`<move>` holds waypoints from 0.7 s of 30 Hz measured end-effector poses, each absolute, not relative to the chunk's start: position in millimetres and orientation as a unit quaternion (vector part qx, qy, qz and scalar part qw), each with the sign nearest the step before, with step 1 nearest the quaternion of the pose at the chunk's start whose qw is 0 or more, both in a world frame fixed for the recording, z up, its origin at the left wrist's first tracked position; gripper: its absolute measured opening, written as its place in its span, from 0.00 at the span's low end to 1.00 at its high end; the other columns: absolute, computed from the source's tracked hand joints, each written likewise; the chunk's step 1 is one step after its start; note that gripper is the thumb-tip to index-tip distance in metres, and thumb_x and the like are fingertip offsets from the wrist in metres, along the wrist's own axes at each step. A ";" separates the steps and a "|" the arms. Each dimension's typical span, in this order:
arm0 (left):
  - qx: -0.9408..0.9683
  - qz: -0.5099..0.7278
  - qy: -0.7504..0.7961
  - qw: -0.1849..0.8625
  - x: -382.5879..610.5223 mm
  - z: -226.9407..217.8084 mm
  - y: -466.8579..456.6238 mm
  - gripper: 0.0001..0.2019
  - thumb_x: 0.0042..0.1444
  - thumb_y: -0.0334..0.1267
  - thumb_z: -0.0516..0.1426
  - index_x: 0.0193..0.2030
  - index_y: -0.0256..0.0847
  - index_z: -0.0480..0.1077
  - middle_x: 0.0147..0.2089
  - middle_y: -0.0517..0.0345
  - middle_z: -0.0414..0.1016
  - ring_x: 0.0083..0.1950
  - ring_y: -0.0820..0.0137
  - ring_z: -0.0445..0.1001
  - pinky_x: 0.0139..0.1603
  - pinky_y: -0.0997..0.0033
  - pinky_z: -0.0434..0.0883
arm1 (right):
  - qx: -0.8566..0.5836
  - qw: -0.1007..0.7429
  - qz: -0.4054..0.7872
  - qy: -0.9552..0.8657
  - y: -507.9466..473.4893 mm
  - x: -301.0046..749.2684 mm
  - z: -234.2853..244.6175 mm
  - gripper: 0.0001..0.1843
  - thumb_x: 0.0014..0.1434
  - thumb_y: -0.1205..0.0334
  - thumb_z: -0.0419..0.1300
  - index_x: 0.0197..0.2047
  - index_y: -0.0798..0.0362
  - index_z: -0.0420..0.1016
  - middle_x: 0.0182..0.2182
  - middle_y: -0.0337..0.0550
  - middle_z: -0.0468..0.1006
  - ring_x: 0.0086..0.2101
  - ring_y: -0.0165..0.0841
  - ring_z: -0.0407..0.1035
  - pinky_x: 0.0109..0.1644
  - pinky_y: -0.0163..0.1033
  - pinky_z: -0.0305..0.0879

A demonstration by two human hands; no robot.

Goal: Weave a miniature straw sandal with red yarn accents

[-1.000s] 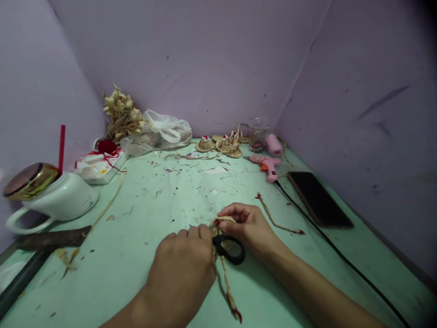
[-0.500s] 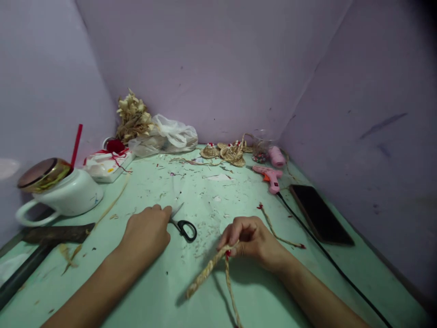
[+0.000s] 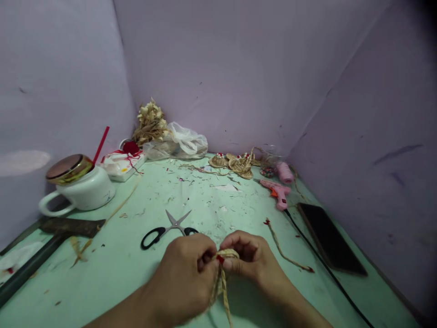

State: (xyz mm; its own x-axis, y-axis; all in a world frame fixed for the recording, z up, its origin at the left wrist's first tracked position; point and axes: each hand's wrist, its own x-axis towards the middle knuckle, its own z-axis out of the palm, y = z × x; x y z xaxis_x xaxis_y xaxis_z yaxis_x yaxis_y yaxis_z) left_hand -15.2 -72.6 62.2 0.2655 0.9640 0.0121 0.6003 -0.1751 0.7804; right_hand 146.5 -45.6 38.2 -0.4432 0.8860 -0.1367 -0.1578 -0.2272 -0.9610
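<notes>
The braided cord [image 3: 228, 253] is held by both hands above the table [image 3: 119, 273], well short of its far edge. It is pinched between thumb and fingers of the right hand [image 3: 256, 256] beside a red tie [image 3: 220, 259], and apparently gripped by the curled left hand [image 3: 187, 275], whose fingertips are partly hidden. The tie is seemingly being adjusted; a steady pinch seems called for next.

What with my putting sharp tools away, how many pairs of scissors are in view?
1: the black-handled scissors lie open on the table, just beyond the left hand, which partly hides them. Any others may be hidden.
</notes>
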 end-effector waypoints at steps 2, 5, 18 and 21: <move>0.658 0.264 0.566 0.421 -16.4 60.5 -65.1 0.07 0.48 0.35 0.50 0.25 0.37 0.66 0.21 0.62 0.64 0.23 0.76 0.61 0.23 0.77 0.58 | -0.378 0.382 0.697 -0.475 -46.3 142.1 38.3 0.14 0.39 0.64 0.68 0.32 0.55 0.74 0.25 0.39 0.76 0.25 0.26 0.66 0.31 0.32 0.59; 0.623 0.267 0.570 0.463 -14.6 57.9 -59.8 0.06 0.46 0.36 0.52 0.24 0.35 0.65 0.20 0.63 0.62 0.21 0.77 0.58 0.21 0.78 0.55 | -0.392 0.373 0.699 -0.468 -46.8 140.4 37.2 0.15 0.40 0.60 0.67 0.32 0.57 0.74 0.26 0.42 0.76 0.27 0.28 0.67 0.32 0.33 0.59; 0.623 0.269 0.587 0.442 -6.2 47.7 -62.5 0.07 0.46 0.37 0.52 0.23 0.36 0.66 0.19 0.63 0.62 0.22 0.77 0.60 0.21 0.78 0.56 | -0.444 0.354 0.665 -0.485 -45.0 139.5 26.0 0.16 0.37 0.56 0.67 0.27 0.59 0.73 0.19 0.39 0.71 0.21 0.26 0.61 0.26 0.32 0.55; 0.619 0.270 0.580 0.456 -8.5 48.3 -60.8 0.06 0.46 0.36 0.52 0.24 0.36 0.66 0.19 0.64 0.62 0.22 0.77 0.60 0.21 0.79 0.57 | -0.436 0.352 0.671 -0.485 -44.2 140.9 27.2 0.15 0.38 0.57 0.67 0.28 0.59 0.74 0.21 0.41 0.73 0.22 0.27 0.63 0.28 0.33 0.56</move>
State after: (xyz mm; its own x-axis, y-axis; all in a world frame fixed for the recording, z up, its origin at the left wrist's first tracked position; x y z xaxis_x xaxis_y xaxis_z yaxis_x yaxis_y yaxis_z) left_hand -8.5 -60.8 48.3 0.1818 0.9638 -0.1949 0.4705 0.0888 0.8779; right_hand 140.9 -44.2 27.2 -0.3719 0.8954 -0.2448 -0.0485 -0.2821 -0.9582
